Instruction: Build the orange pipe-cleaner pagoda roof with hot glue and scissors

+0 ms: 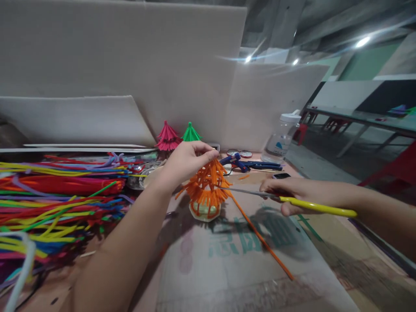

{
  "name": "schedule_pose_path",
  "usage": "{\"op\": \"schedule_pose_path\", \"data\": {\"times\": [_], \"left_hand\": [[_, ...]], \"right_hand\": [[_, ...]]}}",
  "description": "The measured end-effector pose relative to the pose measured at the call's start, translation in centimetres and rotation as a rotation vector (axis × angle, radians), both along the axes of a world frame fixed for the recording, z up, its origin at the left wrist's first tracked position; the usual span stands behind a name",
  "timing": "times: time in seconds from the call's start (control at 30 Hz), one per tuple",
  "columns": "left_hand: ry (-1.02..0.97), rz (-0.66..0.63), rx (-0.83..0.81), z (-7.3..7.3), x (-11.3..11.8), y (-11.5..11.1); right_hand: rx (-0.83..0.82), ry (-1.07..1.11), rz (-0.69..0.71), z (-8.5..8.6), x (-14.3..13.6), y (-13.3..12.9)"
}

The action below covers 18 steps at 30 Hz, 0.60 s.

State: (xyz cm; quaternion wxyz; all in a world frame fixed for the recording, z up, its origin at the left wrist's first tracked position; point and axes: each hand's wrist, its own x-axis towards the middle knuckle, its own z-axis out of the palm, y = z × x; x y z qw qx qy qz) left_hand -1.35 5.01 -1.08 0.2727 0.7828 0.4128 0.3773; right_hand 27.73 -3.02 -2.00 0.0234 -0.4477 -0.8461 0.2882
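A small pavilion model of orange pipe cleaners [208, 193] stands on a pale many-sided base [204, 216]. It has a tiered, fringed roof. My left hand [191, 158] pinches the peak of this roof from above. My right hand [286, 193] grips yellow-handled scissors [312, 205], seen nearly edge-on, their blades reaching left to the lower roof tier. Whether the blades are parted cannot be made out. From the model's right side a long orange pipe cleaner [260, 236] slants down across the cardboard.
Bundles of coloured pipe cleaners [58, 203] cover the left side. Behind stand a red model [168, 136] and a green model [190, 132]. A blue glue gun [235, 162] and a clear bottle [277, 138] lie beyond. Printed cardboard [227, 277] covers the table under the model.
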Motion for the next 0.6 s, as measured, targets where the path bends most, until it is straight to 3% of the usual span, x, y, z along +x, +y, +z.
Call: {"op": "schedule_pose_path", "data": {"times": [0.6], "left_hand": [[0.003, -0.033, -0.002, 0.0, 0.1, -0.1]], "right_hand": [[0.004, 0.039, 0.196, -0.5, -1.6, 3.0]]}}
